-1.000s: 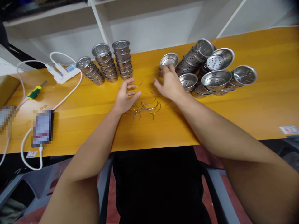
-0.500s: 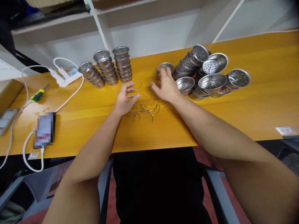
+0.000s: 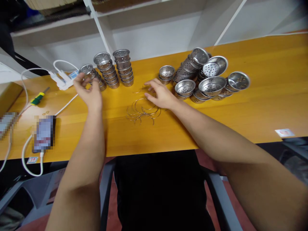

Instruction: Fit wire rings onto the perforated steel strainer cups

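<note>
My left hand (image 3: 88, 91) is raised at the leaning left stack of perforated steel cups (image 3: 92, 73), fingers curved and apart beside its top cup. Nothing shows in its grasp. My right hand (image 3: 160, 93) lies on the orange table (image 3: 252, 106) with fingers stretched left, touching the far edge of a loose pile of thin wire rings (image 3: 143, 110). A single steel cup (image 3: 166, 73) stands just beyond that hand. Two upright cup stacks (image 3: 122, 68) stand at the back.
A heap of wider perforated strainer bowls (image 3: 211, 84) lies at the right. On the left are a white power strip (image 3: 63, 80) with cables, a green-yellow screwdriver (image 3: 38, 96) and a phone (image 3: 43, 133). White shelving stands behind the table. A sticker (image 3: 284, 132) marks the front edge.
My left hand left the wire rings and moved left and up to the leaning cup stack. My right hand drew back from the single cup to the rings.
</note>
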`<action>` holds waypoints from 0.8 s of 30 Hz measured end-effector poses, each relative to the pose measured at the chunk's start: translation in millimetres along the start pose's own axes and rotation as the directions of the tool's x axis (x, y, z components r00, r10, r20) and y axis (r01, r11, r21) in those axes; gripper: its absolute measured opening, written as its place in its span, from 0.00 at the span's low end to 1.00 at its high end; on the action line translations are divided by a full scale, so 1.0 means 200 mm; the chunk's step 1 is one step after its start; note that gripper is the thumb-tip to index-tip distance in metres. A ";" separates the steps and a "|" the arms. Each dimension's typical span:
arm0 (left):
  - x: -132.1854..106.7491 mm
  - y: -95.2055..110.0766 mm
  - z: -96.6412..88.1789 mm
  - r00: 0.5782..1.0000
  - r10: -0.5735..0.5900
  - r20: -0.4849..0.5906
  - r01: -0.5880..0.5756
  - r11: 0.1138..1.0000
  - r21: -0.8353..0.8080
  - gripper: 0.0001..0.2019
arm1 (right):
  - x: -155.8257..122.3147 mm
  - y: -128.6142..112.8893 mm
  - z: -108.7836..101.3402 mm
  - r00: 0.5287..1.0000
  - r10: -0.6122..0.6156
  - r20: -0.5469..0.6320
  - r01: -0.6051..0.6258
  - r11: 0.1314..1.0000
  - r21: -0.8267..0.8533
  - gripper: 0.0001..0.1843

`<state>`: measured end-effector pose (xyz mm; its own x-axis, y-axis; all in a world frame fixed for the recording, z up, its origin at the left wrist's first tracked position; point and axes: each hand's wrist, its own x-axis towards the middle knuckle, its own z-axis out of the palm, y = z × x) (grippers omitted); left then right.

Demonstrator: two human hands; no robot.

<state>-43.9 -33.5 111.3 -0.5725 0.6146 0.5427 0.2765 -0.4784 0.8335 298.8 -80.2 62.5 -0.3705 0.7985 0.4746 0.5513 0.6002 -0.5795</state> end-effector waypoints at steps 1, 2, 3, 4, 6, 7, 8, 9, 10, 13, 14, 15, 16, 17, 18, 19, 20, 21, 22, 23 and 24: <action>0.08 0.00 -0.02 0.995 -0.025 -0.097 0.028 0.999 0.034 0.28 | 0.00 0.00 0.00 1.000 0.008 0.001 -0.008 1.000 -0.002 0.27; 0.15 -0.01 -0.03 0.989 -0.068 -0.130 0.076 0.995 0.060 0.29 | 0.00 0.00 0.00 1.000 0.013 0.003 -0.013 1.000 -0.004 0.27; 0.23 -0.03 -0.04 0.985 -0.122 -0.126 0.132 0.988 0.076 0.30 | 0.00 -0.01 0.00 1.000 0.016 0.005 -0.016 1.000 -0.006 0.27; 0.29 -0.07 -0.05 0.982 -0.167 -0.088 0.176 0.979 0.100 0.32 | 0.00 -0.01 0.00 1.000 0.017 0.008 -0.017 1.000 -0.006 0.27; 0.41 -0.15 -0.04 0.955 -0.298 0.007 0.294 0.944 0.151 0.43 | 0.00 -0.02 0.00 1.000 0.020 0.011 -0.020 1.000 -0.004 0.26; 0.46 -0.20 -0.02 0.939 -0.329 0.101 0.314 0.939 0.138 0.47 | 0.00 -0.02 0.00 1.000 0.026 0.012 -0.026 1.000 -0.001 0.26; 0.51 -0.24 -0.01 0.925 -0.343 0.162 0.327 0.938 0.118 0.52 | 0.00 -0.02 0.00 0.999 0.032 0.014 -0.032 0.999 0.003 0.26; 0.54 -0.29 0.01 0.916 -0.346 0.205 0.327 0.937 0.121 0.58 | 0.00 -0.02 0.00 0.999 0.040 0.016 -0.040 0.999 0.007 0.25; 0.57 -0.32 0.03 0.915 -0.335 0.227 0.306 0.940 0.152 0.63 | 0.00 -0.02 0.00 0.999 0.050 0.020 -0.050 0.999 0.013 0.25; 0.62 -0.41 0.05 0.929 -0.266 0.257 0.204 0.948 0.244 0.66 | 0.00 -0.01 0.01 0.997 0.067 0.035 -0.069 0.997 0.048 0.23; 0.62 -0.43 0.05 0.932 -0.243 0.269 0.171 0.949 0.264 0.66 | 0.00 -0.01 0.01 0.997 0.067 0.038 -0.069 0.996 0.060 0.22; 0.62 -0.44 0.04 0.936 -0.221 0.275 0.144 0.951 0.274 0.67 | 0.00 -0.01 0.01 0.997 0.067 0.039 -0.070 0.995 0.069 0.21; 0.62 -0.45 0.04 0.939 -0.198 0.281 0.118 0.954 0.277 0.67 | 0.00 -0.01 0.01 0.997 0.067 0.041 -0.070 0.995 0.074 0.21; 0.62 -0.46 0.03 0.945 -0.177 0.273 0.100 0.957 0.274 0.67 | 0.00 -0.01 0.01 0.997 0.067 0.043 -0.070 0.995 0.076 0.20; 0.61 -0.46 0.02 0.949 -0.154 0.273 0.080 0.961 0.265 0.66 | 0.00 0.00 0.01 0.997 0.066 0.046 -0.069 0.995 0.076 0.20; 0.60 -0.46 0.01 0.953 -0.133 0.272 0.062 0.965 0.255 0.63 | 0.00 0.00 0.01 0.997 0.064 0.049 -0.068 0.995 0.074 0.20; 0.59 -0.45 0.00 0.955 -0.117 0.272 0.047 0.967 0.250 0.59 | 0.00 0.00 0.02 0.997 0.060 0.051 -0.063 0.995 0.074 0.19; 0.58 -0.44 -0.01 0.955 -0.099 0.278 0.028 0.968 0.249 0.55 | 0.00 0.00 0.02 0.997 0.055 0.052 -0.059 0.995 0.077 0.20; 0.57 -0.42 -0.02 0.956 -0.086 0.281 0.011 0.967 0.256 0.52 | 0.00 0.00 0.02 0.997 0.050 0.051 -0.054 0.995 0.081 0.20; 0.56 -0.41 -0.02 0.957 -0.074 0.279 -0.003 0.963 0.268 0.49 | 0.00 0.00 0.02 0.998 0.048 0.050 -0.052 0.995 0.087 0.20; 0.55 -0.39 -0.03 0.958 -0.065 0.279 -0.017 0.960 0.281 0.48 | 0.00 0.00 0.02 0.998 0.048 0.051 -0.052 0.994 0.093 0.20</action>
<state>-132.7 68.1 105.2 -0.3513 0.7946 0.4952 0.4921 -0.2933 0.8197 295.4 -79.7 60.2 -0.3813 0.8275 0.4122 0.4980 0.5595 -0.6626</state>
